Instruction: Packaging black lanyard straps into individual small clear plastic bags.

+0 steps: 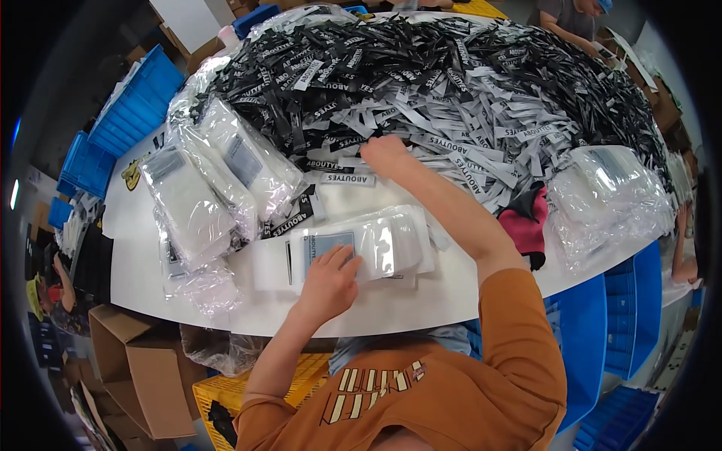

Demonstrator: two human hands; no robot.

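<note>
My left hand (332,278) rests with fingers spread on a short stack of clear plastic bags (398,240) with grey printed panels, lying on the white table (466,286). My right hand (385,154) reaches into the large heap of black and white printed strips (481,113), its fingertips bent down among them; what they hold, if anything, is hidden. Bundles of clear bags lie at the left (184,203) and right (605,195). A pink and black cloth (526,218) lies right of my right forearm.
Blue crates stand left (128,101) and right (628,323). An open cardboard box (158,383) and yellow crate (301,379) stand below the table's near edge. Other people work at the upper right (560,22), far left (60,301) and far right (684,263).
</note>
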